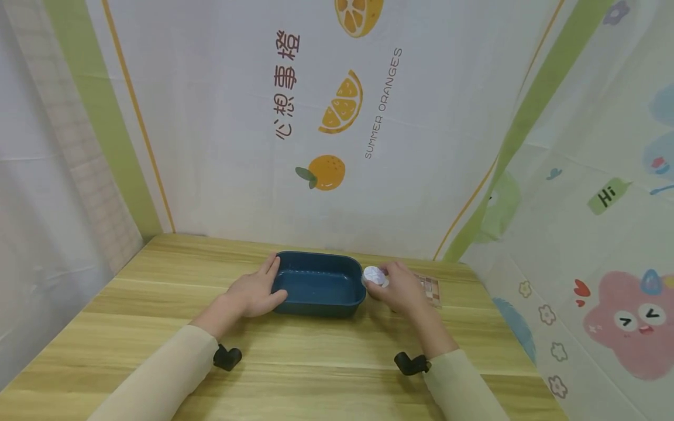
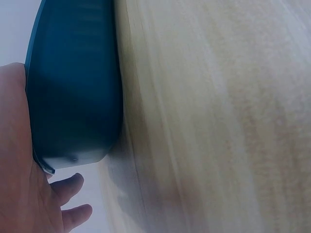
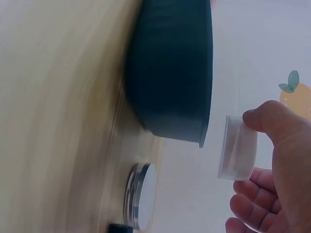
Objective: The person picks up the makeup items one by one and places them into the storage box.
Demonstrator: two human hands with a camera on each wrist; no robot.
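A dark blue rectangular tub [image 1: 316,283] stands on the wooden table, its inside showing bare in the head view. My left hand [image 1: 253,292] grips its left end, the thumb over the rim at the front corner and the fingers along the end wall. In the left wrist view the tub's side [image 2: 77,92] runs up from that hand [image 2: 24,160]. Just off the tub's right end, my right hand [image 1: 397,286] pinches a small round translucent white plastic container [image 3: 239,149] between thumb and fingers, held above the table.
A round, flat, silver-rimmed tin [image 3: 141,196] lies on the table below the right hand. Behind that hand shows a brown-and-pink checked flat item [image 1: 432,290]. A printed white curtain [image 1: 237,193] hangs along the table's back edge.
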